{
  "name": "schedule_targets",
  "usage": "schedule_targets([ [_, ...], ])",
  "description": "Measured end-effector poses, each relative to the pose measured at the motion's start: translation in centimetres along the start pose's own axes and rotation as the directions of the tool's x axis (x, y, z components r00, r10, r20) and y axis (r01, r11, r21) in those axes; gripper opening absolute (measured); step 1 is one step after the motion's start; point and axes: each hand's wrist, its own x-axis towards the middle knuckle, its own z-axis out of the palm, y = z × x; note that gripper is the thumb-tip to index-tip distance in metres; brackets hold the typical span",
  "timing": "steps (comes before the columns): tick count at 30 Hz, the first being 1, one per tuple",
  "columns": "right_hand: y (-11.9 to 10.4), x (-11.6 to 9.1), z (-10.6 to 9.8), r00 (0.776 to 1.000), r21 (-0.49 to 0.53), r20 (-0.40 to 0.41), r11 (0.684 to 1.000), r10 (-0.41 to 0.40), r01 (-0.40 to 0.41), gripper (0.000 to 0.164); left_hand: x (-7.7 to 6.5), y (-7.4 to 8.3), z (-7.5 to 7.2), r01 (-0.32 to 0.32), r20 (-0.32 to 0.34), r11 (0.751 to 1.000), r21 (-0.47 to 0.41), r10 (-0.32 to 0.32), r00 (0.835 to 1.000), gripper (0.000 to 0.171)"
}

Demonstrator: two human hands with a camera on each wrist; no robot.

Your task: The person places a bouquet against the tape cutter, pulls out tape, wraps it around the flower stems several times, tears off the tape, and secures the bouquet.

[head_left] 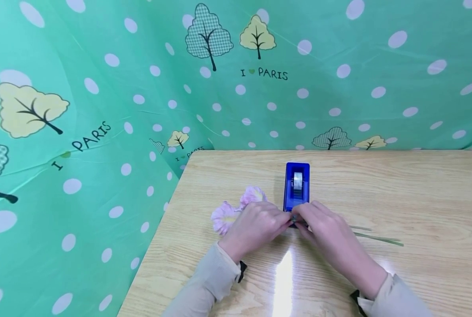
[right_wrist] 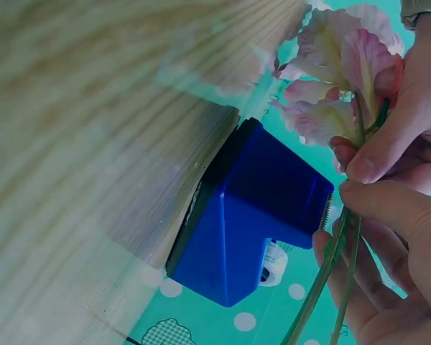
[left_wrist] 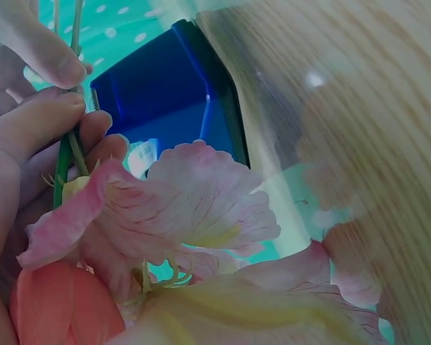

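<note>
One tape roll [head_left: 297,181] in dispenser [right_wrist: 248,205]

A pale, wood-grained table [head_left: 430,189] carries a blue tape dispenser [head_left: 297,198], standing near its far edge. A bright streak of light [head_left: 283,281] gleams on the glossy top. Whether the green stems [head_left: 378,238] touch the surface is hard to tell.

Ruffled pink flowers [left_wrist: 212,194] and a coral bloom [left_wrist: 68,309] beside an upright blue tape dispenser [right_wrist: 266,187].
Left hand [head_left: 256,226] and right hand [head_left: 327,229] pinched green stems [right_wrist: 315,282] near its toothed edge [right_wrist: 327,213]; pink flowers lay left, stem ends [head_left: 392,241] right.
</note>
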Motion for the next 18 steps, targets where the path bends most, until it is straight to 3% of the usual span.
schedule_targets([
  [18,0.19,0.09,-0.09,0.998,-0.051,0.03,0.997,-0.05,0.051,0.031,0.12,0.08,-0.4,0.006,0.011,1.0,-0.014,-0.006,1.0,0.011],
])
